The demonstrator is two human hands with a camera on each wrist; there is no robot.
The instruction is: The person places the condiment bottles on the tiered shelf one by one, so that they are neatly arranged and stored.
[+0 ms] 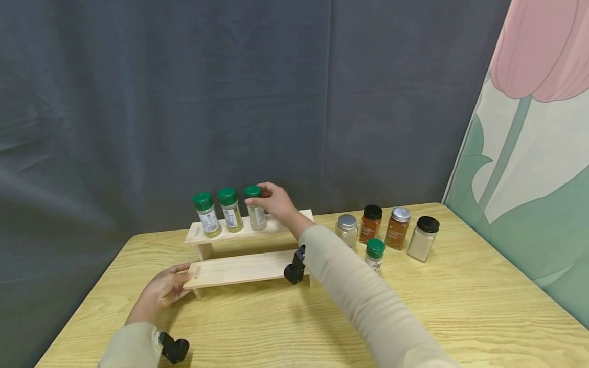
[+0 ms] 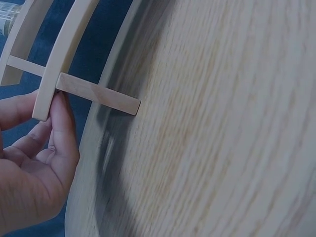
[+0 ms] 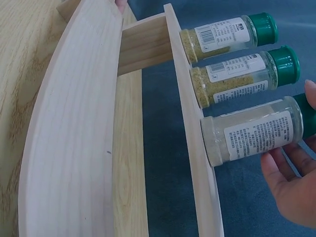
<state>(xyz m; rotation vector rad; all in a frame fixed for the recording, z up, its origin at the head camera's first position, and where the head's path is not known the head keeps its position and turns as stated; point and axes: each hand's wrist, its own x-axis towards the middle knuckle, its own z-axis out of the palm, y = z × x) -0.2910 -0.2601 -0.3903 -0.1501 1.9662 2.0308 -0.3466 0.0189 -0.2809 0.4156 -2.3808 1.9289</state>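
Note:
A two-tier wooden rack [image 1: 244,269] stands on the table. My left hand [image 1: 164,287] pinches the left end of its lower shelf; in the left wrist view the thumb side lies above the board and fingers [image 2: 63,131] below it. On the upper shelf, my right hand [image 1: 276,203] grips a green-capped spice jar [image 1: 256,214] near its cap, and the jar's base meets the shelf in the right wrist view. Two more green-capped spice jars, a middle one [image 3: 232,76] and a left one [image 1: 208,217], stand beside it in a row.
Right of the rack stand a silver-lidded jar [image 1: 347,231], a black-lidded red-brown jar [image 1: 370,225], a silver-lidded red-brown jar [image 1: 397,230], a black-lidded pale jar [image 1: 421,243] and a small green-capped jar [image 1: 374,255]. A dark curtain [image 1: 230,102] hangs behind the table [image 1: 483,286].

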